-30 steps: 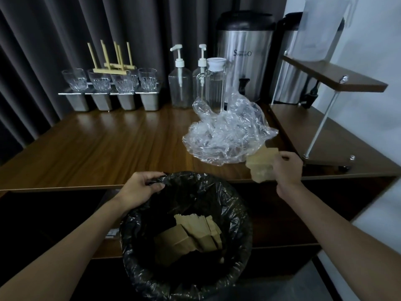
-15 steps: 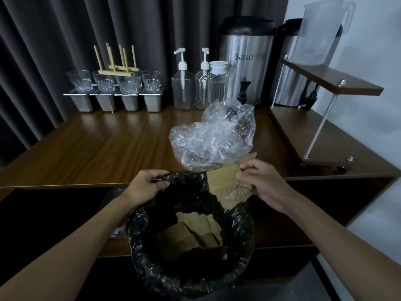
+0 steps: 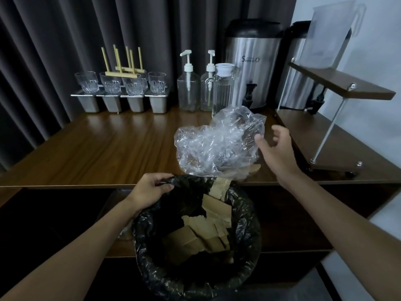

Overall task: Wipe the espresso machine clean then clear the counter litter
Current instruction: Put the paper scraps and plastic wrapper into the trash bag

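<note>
- Lying crumpled at the near edge of the counter (image 3: 86, 153), the clear plastic bag (image 3: 217, 144) partly covers brown paper scraps (image 3: 252, 169).
- Just nearer and lower, folded brown papers (image 3: 208, 231) sit inside the black-lined bin (image 3: 195, 285).
- The left hand (image 3: 149, 190) grips the liner's far rim.
- The right hand (image 3: 278, 153), fingers loosely spread and empty, hovers just right of the bag.
- Glasses (image 3: 134, 83) and pump bottles (image 3: 188, 92) stand far back.

Dark pleated curtain (image 3: 86, 29), white wall (image 3: 379, 51)
</note>
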Motion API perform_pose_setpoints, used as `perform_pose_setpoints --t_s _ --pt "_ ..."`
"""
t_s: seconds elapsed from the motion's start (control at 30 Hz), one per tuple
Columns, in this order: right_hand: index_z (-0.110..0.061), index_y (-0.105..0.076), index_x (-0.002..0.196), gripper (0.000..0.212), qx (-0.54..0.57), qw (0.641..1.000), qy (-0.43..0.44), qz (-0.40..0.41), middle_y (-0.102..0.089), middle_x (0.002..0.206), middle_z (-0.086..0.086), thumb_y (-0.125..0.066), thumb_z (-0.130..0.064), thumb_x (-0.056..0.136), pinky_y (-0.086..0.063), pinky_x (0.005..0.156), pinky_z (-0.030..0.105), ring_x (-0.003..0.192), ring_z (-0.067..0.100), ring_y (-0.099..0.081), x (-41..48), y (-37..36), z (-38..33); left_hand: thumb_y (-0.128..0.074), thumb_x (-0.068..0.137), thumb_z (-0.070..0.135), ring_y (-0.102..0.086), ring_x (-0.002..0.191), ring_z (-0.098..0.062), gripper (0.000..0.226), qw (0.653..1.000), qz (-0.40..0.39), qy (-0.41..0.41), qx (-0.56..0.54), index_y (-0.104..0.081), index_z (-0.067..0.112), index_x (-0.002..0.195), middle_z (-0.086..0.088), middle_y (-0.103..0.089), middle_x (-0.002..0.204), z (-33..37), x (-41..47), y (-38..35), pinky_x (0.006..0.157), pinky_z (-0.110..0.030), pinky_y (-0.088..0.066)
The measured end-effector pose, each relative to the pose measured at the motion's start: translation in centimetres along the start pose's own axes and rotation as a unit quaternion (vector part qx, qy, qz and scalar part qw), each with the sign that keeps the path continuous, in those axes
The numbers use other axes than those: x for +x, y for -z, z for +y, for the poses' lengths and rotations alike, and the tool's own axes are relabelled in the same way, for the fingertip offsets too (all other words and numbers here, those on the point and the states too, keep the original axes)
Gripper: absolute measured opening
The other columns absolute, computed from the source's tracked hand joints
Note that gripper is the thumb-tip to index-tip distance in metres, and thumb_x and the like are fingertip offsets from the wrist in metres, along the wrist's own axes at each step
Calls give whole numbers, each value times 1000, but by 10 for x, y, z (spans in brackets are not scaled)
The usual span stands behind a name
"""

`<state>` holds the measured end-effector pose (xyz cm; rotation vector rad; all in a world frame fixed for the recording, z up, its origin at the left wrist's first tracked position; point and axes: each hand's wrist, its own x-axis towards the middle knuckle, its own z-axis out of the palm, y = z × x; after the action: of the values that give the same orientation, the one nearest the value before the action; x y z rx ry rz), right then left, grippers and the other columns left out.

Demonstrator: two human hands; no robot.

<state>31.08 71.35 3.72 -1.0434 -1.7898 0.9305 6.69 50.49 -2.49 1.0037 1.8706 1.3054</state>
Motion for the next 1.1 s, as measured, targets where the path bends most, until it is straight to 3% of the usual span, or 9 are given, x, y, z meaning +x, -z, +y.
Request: perform_pose_setpoints --t_s 0.13,0.27,0.43,0.53,0.63,0.77,0.9,1.0,1.1 --pt "-24 -5 155 91 97 992 -61 -61 -21 159 5 -60 -53 89 -27 115 39 143 19 -26 35 -12 -5 -66 92 -1 -66 113 -18 32 1000 7 8 19 -70 9 123 -7 -71 121 -11 7 3 105 -36 -49" --pt "-31 0 153 115 81 990 -40 -104 -44 146 8 -54 -84 67 -26 114 48 139 21 -35 57 -28 -19 -66 92 0 -66 113 -17 31 1000 1 8 15 -71 10 121 -6 -70 125 -17 13 6 104 -34 -50" --pt "-34 -27 147 100 -49 982 60 -174 -33 149 1 -36 -94 68 -29 111 60 139 27 -32 73 -58 -42 -66 92 -2 -65 112 -14 30 1000 1 1 4 -72 12 118 -6 -69 127 -17 12 4 94 -20 -49" --pt "-31 -63 105 79 -186 952 101 -223 -27 150 -2 -25 -92 73 -21 111 63 140 30 -25 64 -79 -43 -65 91 -3 -61 117 -13 30 1000 -5 -2 -5 -74 21 108 -9 -70 123 -17 11 4 99 -26 -45" --pt "-22 -49 67 70 -182 940 68 -281 -58 93 6 -26 -87 78 -34 103 56 94 20 -57 50 -95 -39 -66 91 -3 -61 119 -14 33 1000 -5 -1 -15 -76 27 103 -3 -72 118 -19 11 4 103 -30 -45" --pt "-21 -27 60 68 -205 926 32 -316 -34 53 -5 -30 -88 76 -47 78 40 46 12 -36 42 -111 -24 -67 91 -1 -64 112 -8 33 1000 2 0 -15 -76 30 100 6 -74 110 -17 10 4 100 -25 -47" --pt "-10 -51 104 80 -226 921 41 -314 -58 90 5 -57 -81 68 -55 85 42 76 17 -58 41 -118 -8 -66 91 -1 -66 106 -2 34 1000 -4 -9 -12 -76 31 99 14 -76 104 -17 10 5 100 -22 -47" --pt "-21 -10 151 100 -179 948 39 -260 -22 150 17 -76 -37 78 -38 104 56 135 38 -32 40 -126 3 -66 91 -3 -64 107 6 37 1000 -4 -19 -9 -75 33 97 20 -74 103 -16 10 5 98 -16 -46" --pt "-37 11 152 96 -245 942 62 -221 -3 159 16 -53 -2 90 -32 108 57 138 36 -28 47 -133 24 -66 90 -4 -58 112 13 36 1000 -3 -28 -1 -73 31 99 21 -68 110 -17 11 5 96 -7 -44"
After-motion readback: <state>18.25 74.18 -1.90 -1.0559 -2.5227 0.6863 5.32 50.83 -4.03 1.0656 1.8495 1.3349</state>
